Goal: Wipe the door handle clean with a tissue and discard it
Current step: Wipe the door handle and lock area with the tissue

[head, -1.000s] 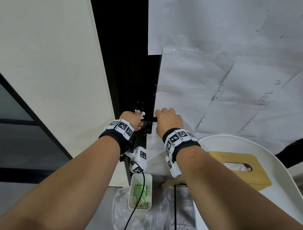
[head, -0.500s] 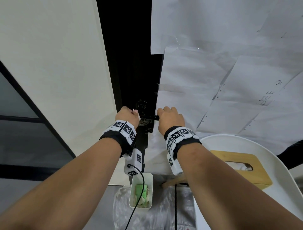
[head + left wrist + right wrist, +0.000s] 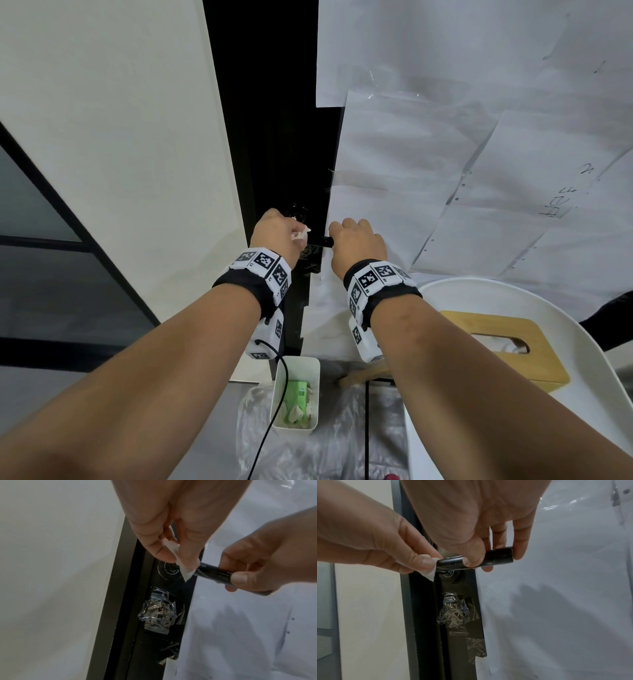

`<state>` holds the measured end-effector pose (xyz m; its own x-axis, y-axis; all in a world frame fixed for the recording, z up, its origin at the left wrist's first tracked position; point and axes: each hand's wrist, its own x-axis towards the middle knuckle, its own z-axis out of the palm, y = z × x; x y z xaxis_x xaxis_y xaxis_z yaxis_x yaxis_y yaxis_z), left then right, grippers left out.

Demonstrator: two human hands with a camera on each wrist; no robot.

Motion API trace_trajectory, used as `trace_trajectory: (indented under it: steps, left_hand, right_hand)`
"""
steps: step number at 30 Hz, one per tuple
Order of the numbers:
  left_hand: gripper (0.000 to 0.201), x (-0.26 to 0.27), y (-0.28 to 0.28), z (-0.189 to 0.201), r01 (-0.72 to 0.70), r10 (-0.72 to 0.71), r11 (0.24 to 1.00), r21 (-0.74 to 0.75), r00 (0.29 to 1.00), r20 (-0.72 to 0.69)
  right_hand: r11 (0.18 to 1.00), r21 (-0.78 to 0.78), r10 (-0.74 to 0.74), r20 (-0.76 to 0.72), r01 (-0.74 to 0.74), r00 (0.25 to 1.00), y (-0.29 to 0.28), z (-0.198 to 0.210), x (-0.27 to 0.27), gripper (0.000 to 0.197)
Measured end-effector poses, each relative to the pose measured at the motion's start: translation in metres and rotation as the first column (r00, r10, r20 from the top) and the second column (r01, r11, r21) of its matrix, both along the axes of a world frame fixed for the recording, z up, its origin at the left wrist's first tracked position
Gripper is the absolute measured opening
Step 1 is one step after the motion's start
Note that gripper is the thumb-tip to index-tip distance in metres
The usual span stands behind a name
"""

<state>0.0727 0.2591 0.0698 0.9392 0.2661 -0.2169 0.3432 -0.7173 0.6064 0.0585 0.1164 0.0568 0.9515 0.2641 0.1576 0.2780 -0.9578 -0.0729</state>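
Evidently mid-wipe — the left hand (image 3: 164, 524) pinched the tissue (image 3: 181, 566) at the door handle (image 3: 498, 557)'s base, the right hand (image 3: 471, 520) gripping its end; next, rub outward.

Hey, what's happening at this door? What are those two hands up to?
A person is cleaning a black door handle. The right hand grips the handle's free end to steady it, while the left hand pinches a small white tissue against the handle near the door. Below, on the floor, sits a small white bin with some rubbish in it, probably where the tissue will go. A wooden tissue box rests on a white seat to the right.
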Motion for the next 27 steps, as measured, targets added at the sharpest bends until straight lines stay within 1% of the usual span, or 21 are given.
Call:
trace_trajectory:
  steps: [1, 2, 4, 6, 9, 12, 13, 14, 15, 16, 17, 18, 20, 21, 23, 25, 27]
  left_hand:
    - [0.033, 0.003, 0.000, 0.004, -0.057, 0.052, 0.996, -0.068, 0.996, -0.069]
    - [0.035, 0.005, -0.002, 0.006, -0.104, 0.092, 0.988, -0.115, 0.990, -0.109]
    - [0.035, 0.011, -0.006, 0.005, -0.139, 0.125, 0.982, -0.130, 0.986, -0.112]
    - [0.029, 0.011, -0.008, 0.000, -0.151, 0.141, 0.978, -0.142, 0.987, -0.077]
    - [0.026, 0.009, -0.013, -0.003, -0.120, 0.115, 0.983, -0.143, 0.992, -0.043]
    - [0.039, 0.007, -0.019, 0.000, -0.042, 0.038, 0.995, -0.093, 0.998, -0.042]
    - [0.040, 0.002, -0.019, -0.001, -0.001, 0.000, 0.999, -0.040, 1.000, -0.024]
    - [0.037, -0.002, -0.019, -0.002, 0.062, -0.064, 0.997, 0.043, 0.998, 0.028]
    - [0.032, -0.007, -0.018, -0.005, 0.119, -0.137, 0.984, 0.135, 0.982, 0.134]
    - [0.029, -0.013, -0.016, -0.009, 0.159, -0.203, 0.969, 0.190, 0.949, 0.240]
    - [0.028, -0.019, -0.012, -0.012, 0.178, -0.238, 0.963, 0.204, 0.915, 0.326]
    - [0.028, -0.022, -0.007, -0.013, 0.177, -0.234, 0.967, 0.182, 0.901, 0.366]
    - [0.025, -0.019, 0.002, -0.016, 0.149, -0.187, 0.982, 0.119, 0.882, 0.433]
    - [0.022, -0.017, 0.005, -0.016, 0.128, -0.169, 0.985, 0.119, 0.869, 0.465]
    - [0.019, -0.015, 0.009, -0.017, 0.101, -0.163, 0.983, 0.154, 0.867, 0.471]
    - [0.021, -0.014, 0.010, -0.020, 0.100, -0.167, 0.980, 0.173, 0.885, 0.434]
    - [0.024, -0.013, 0.012, -0.023, 0.097, -0.157, 0.982, 0.160, 0.892, 0.423]
  right_hand:
    - [1.000, -0.001, 0.003, 0.002, -0.003, 1.000, 0.000, 0.000, 0.000, 0.028]
    - [1.000, 0.000, 0.006, 0.002, -0.006, 1.000, 0.000, 0.000, 0.000, 0.028]
    - [1.000, 0.003, 0.011, 0.004, -0.011, 1.000, -0.001, 0.000, 0.001, 0.027]
    - [1.000, 0.007, 0.016, 0.003, -0.016, 1.000, -0.001, 0.000, 0.001, 0.026]
    - [1.000, 0.010, 0.022, -0.004, -0.022, 1.000, -0.003, 0.000, 0.001, 0.024]
    - [1.000, 0.022, 0.016, -0.015, -0.016, 1.000, -0.004, 0.002, 0.002, 0.021]
    - [1.000, 0.024, 0.014, -0.017, -0.014, 1.000, -0.004, 0.002, 0.002, 0.020]
    - [1.000, 0.027, 0.012, -0.020, -0.012, 1.000, -0.004, 0.002, 0.002, 0.020]
    - [1.000, 0.029, 0.011, -0.026, -0.011, 1.000, -0.005, 0.003, 0.003, 0.020]
    - [1.000, 0.029, 0.011, -0.036, -0.010, 0.999, -0.005, 0.004, 0.003, 0.020]
    - [1.000, 0.029, 0.011, -0.050, -0.010, 0.999, -0.006, 0.004, 0.002, 0.022]
    - [0.999, 0.032, 0.009, -0.065, -0.007, 0.998, -0.006, 0.006, 0.002, 0.025]
    - [0.999, 0.053, -0.008, -0.097, 0.014, 0.995, -0.006, 0.008, 0.001, 0.037]
    - [0.997, 0.068, -0.023, -0.107, 0.030, 0.994, -0.005, 0.010, 0.000, 0.044]
    - [0.993, 0.100, -0.051, -0.089, 0.060, 0.995, -0.001, 0.010, -0.002, 0.052]
    - [0.989, 0.132, -0.063, -0.033, 0.067, 0.997, 0.005, 0.009, -0.004, 0.048]
    - [0.985, 0.165, -0.061, 0.041, 0.054, 0.997, 0.011, 0.006, -0.004, 0.041]
